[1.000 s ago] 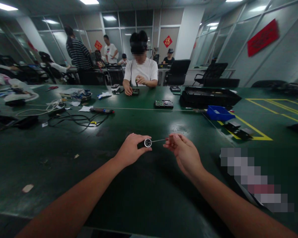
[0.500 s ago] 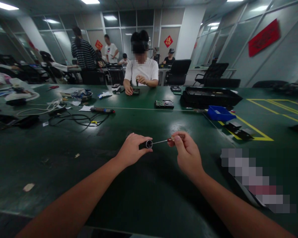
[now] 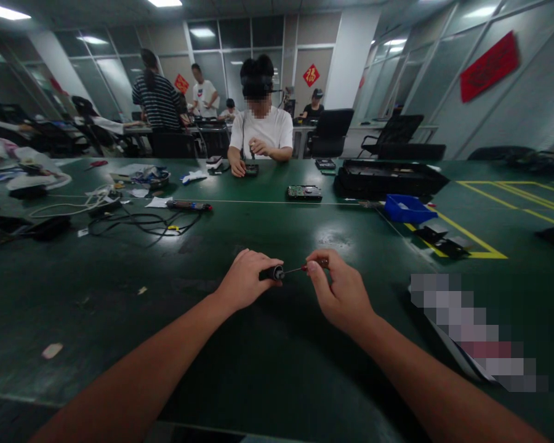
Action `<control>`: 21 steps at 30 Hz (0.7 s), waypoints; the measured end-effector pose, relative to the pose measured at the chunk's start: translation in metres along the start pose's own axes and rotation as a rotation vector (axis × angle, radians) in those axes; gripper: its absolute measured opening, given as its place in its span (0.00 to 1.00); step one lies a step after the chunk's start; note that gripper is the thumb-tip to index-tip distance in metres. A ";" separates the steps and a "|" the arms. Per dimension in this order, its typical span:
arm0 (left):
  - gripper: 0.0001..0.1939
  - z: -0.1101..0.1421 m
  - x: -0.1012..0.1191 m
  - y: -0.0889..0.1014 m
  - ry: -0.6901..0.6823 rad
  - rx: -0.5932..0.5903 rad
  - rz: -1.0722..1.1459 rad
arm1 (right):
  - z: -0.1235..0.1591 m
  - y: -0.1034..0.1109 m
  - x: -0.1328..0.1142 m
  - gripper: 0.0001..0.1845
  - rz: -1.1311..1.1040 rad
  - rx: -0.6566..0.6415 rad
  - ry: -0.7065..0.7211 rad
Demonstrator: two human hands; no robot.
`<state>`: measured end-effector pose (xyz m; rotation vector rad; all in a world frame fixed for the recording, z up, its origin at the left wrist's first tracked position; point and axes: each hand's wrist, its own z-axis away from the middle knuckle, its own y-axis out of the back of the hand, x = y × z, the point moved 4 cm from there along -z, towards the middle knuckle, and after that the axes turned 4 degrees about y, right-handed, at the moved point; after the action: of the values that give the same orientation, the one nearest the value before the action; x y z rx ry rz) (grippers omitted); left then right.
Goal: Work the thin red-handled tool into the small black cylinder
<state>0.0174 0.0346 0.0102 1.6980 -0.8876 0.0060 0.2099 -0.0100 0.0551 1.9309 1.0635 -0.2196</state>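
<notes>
Two grips: my L hand (image 3: 244, 280) clamped on tube (image 3: 271, 273), turned R, prob. to meet driver (image 3: 305, 267). My R hand (image 3: 346, 288) pinches driver, prob. for aim.

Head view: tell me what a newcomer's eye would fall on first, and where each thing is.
Most likely the two hands at centre: the left hand grips a short dark tube, while the right hand holds a thin-shafted tool pointed at the tube's end. Next might come the bright blue bin farther off on the green table, to the right, and the red banner high at upper right.
</notes>
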 end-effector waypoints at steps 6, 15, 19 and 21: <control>0.22 0.000 -0.003 -0.001 0.007 -0.008 0.007 | -0.002 0.002 0.001 0.08 0.062 0.013 -0.017; 0.19 0.000 -0.004 0.006 0.058 0.092 0.077 | -0.003 0.007 0.005 0.08 0.098 0.127 -0.012; 0.19 0.000 -0.005 0.008 0.082 0.153 0.088 | -0.004 -0.007 0.011 0.07 0.110 -0.048 -0.039; 0.19 -0.001 -0.005 0.008 0.085 0.164 0.090 | -0.002 -0.016 0.014 0.08 0.134 -0.151 -0.061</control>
<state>0.0099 0.0373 0.0150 1.7942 -0.9199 0.2158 0.2064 0.0039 0.0392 1.8389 0.8820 -0.1189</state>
